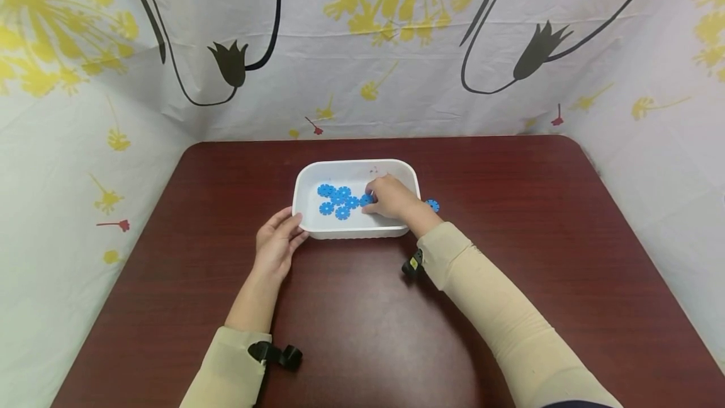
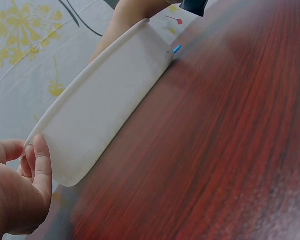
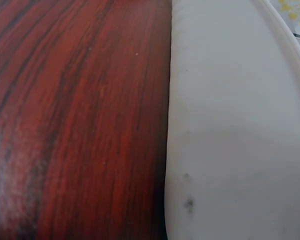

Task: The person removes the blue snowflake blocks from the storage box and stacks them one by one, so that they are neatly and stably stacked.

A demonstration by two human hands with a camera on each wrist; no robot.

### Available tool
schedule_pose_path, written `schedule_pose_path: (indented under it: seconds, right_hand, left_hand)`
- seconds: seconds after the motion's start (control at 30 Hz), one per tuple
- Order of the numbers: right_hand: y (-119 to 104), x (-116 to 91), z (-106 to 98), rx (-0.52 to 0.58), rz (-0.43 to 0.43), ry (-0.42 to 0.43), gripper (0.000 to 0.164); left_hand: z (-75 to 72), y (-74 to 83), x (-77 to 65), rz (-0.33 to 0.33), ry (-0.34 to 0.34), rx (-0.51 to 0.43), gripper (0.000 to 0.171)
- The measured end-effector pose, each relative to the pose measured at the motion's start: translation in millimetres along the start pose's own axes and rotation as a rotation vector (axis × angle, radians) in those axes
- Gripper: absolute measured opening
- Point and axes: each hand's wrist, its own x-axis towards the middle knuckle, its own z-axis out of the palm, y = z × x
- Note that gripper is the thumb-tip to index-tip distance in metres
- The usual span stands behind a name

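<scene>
A white plastic tray (image 1: 357, 233) stands on the table, with several blue notched discs (image 1: 342, 212) lying loosely in its left and middle part. At the tray's front left corner my left hand (image 1: 275, 245) grips the rim, thumb on top and fingers against the outer wall. That grip also shows in the left wrist view, where the left hand (image 2: 20, 195) pinches the edge of the tray (image 2: 95, 105). My right hand (image 1: 392, 197) reaches into the tray's right part, its thumb and fingers around a blue notched disc (image 1: 365, 200). In the right wrist view only the tray's outer wall (image 3: 235, 120) shows, without the hand.
Just outside the tray's right end, another blue notched disc (image 1: 433, 205) is on the dark red wooden table (image 1: 351, 313). A white cloth (image 1: 419, 99) with yellow and grey flower prints hangs behind the table and along both sides.
</scene>
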Motion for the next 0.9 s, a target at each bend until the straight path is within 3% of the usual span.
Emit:
schedule_pose_path:
  seconds: [0.47,0.73,0.9]
  right_hand:
    - [-3,-6,-5,0.003,-0.082,0.105,0.043]
    - [-1,-11,-12,0.023,-0.132,0.193,0.029]
    - [2,-16,-17,0.014,-0.161,0.234,0.028]
  left_hand:
    - [0.5,-0.1,0.8,-0.007,0.003,0.022,0.042]
    - [0.0,0.2,0.0,-0.014,0.002,0.019,0.04]
    - [0.7,0.7,-0.3,-0.016,0.001,0.015,0.039]
